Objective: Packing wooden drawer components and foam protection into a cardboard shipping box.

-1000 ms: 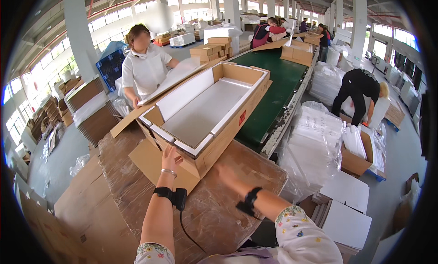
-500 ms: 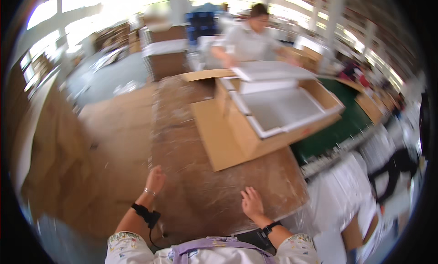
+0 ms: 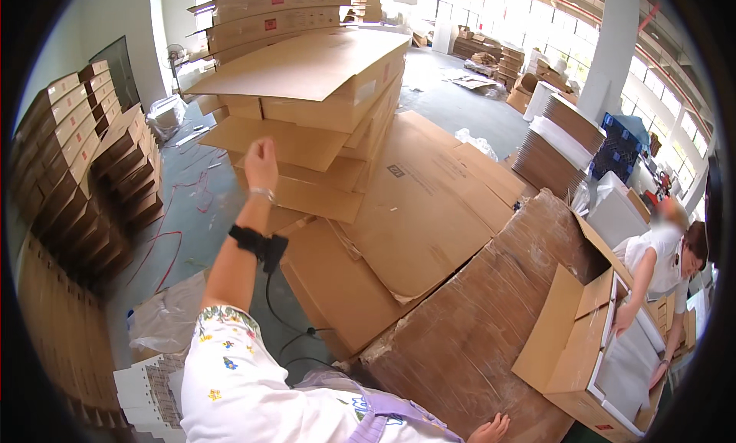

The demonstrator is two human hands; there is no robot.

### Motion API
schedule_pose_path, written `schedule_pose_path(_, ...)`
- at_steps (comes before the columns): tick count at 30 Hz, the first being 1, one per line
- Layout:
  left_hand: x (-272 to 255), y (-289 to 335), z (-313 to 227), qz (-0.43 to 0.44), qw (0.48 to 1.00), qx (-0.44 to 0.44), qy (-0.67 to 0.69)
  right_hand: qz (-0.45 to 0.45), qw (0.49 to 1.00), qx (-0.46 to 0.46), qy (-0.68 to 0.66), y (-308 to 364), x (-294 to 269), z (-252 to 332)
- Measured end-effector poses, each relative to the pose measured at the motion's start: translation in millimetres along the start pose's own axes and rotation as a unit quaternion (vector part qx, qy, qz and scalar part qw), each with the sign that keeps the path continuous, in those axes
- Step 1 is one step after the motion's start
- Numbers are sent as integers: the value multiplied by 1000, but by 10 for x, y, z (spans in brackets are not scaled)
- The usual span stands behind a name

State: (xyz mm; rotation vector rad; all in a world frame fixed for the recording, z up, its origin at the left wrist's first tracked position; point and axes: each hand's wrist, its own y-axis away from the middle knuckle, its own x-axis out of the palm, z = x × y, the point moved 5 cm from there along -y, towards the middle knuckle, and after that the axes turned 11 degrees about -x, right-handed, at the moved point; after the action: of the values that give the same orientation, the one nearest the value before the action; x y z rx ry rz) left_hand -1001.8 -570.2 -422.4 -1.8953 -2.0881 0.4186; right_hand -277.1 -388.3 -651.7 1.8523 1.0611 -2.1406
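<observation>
My left hand (image 3: 261,163) is raised with its fingers curled in, and nothing shows in it. Behind it is a stack of cartons (image 3: 360,98) with loose flaps jutting out; I cannot tell whether the hand touches the nearest flap (image 3: 287,139). Low in the view, my right hand (image 3: 491,429) has its fingers stretched out at the brown wrapped tabletop (image 3: 460,339), holding nothing. On the table's far right corner stands an open carton (image 3: 571,359) with a white foam lining (image 3: 625,359). A co-worker (image 3: 655,251) has both hands at it.
Flattened cardboard (image 3: 422,205) lies between the stack and the table. More carton stacks (image 3: 65,129) stand at the left. A black cable (image 3: 280,313) hangs from my left wrist strap. Beyond the table are a stack of brown sheets (image 3: 556,148) and blue crates (image 3: 617,148).
My view has swung left, bringing the carton stack in front of me. My left hand has risen toward it, still curled. The lined carton now shows at the right, with the co-worker's arms reaching into it.
</observation>
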Motion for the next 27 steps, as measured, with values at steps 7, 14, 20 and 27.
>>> schedule_pose_path(7,212,-656,550,-226,883,-130,-389,-25,999,23,28,-16,10,-189)
schedule_pose_path(14,536,-923,1574,30,881,-415,225,-43,999,21,18,-34,51,-162)
schedule_pose_path(20,706,-723,1434,63,860,-409,298,-28,999,40,-7,-91,-40,-89)
schedule_pose_path(27,1596,1026,583,263,737,-487,388,-24,986,142,-84,-197,431,-449)
